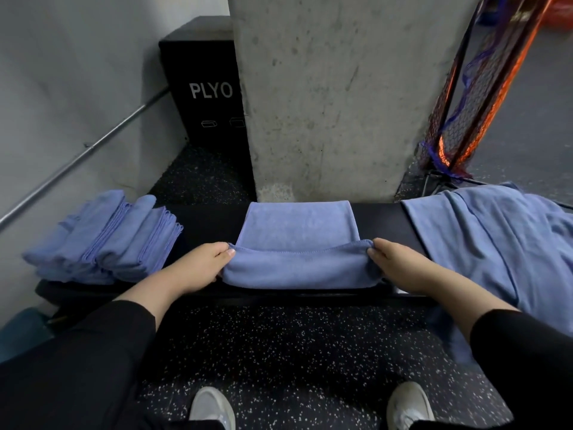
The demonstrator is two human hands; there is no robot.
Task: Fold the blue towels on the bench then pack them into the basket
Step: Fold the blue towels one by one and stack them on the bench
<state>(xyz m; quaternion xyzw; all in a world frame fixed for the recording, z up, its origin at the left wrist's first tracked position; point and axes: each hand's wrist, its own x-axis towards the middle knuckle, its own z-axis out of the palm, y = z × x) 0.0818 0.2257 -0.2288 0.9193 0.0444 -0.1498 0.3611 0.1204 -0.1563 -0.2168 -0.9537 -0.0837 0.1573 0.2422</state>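
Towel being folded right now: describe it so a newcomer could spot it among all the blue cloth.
Find the black bench in front of the concrete pillar. The towel lies at its middle, between the folded stack on the left and the loose pile on the right. It alone is held: the left hand and right hand pinch its near corners.

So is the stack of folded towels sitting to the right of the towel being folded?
No, the stack of folded towels lies at the bench's left end, left of the towel held by the left hand and right hand.
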